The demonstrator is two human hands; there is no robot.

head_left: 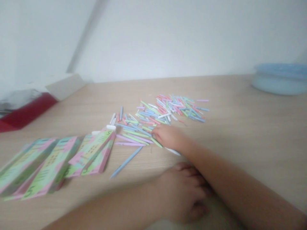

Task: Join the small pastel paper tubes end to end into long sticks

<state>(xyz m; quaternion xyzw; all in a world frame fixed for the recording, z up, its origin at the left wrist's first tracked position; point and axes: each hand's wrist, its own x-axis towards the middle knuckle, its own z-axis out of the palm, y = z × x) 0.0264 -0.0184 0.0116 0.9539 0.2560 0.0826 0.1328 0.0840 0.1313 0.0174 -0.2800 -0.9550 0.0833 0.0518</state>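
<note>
Right hand (169,137) curled against thin pastel paper sticks (163,111), grip unclear; left hand (184,195) slack, open, empty, below it; glossy printed card packets (55,163) left of both, on wood desk (240,143)

1. A large printed 5 stands near the lower end of the green-and-pink cardboard packet (51,167), at about eight o'clock in the view.
2. A matching 5 stands low on the overlapping packet (92,153), toward nine o'clock, nearer the centre.
3. Rows of small dark print cover the faces of these packets, but blur leaves them unreadable.
</note>
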